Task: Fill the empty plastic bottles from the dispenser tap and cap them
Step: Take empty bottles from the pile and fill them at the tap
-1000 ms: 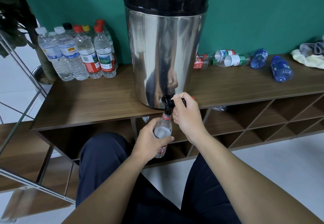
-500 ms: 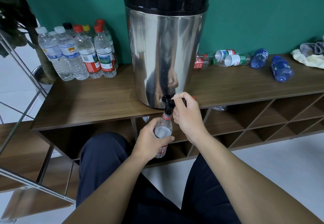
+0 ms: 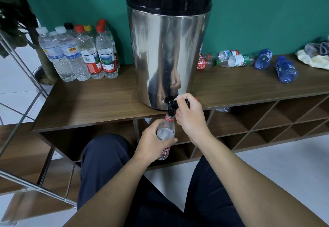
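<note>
Big steel dispenser [image 3: 169, 52], shiny cylinder w/ a black plastic lid, is parked at the front edge of the wooden shelf top [image 3: 92, 105], approx mid-length. Its black tap [image 3: 171, 104] sticks out over the edge.

A clear plastic bottle [image 3: 165, 134] w/ a red neck ring and red label is held upright right under the spout, neck touching it. It's gripped around the body by the left hand [image 3: 154, 144], fingers wrapped round. Water level is seen up near the shoulder. The tap lever is pinched by the right hand [image 3: 191, 118], fingers curled over it. Something small and red pokes out behind that hand, can't tell what.

Back-left corner: a tight bunch of upright bottles [image 3: 83, 52], clear ribbed plastic, capped, 8 caps counted (3 white, 1 black, 3 red, 1 yellow), though a couple are half hidden.

Right of the dispenser, toward the back edge: 3 clear empties [image 3: 229, 60] lying on their sides, then 2 blue bottles [image 3: 284, 70] also lying down. Far right edge: crumpled cloths [image 3: 315, 54], soft, grey and pale yellow.

Dark trousers seen below.
</note>
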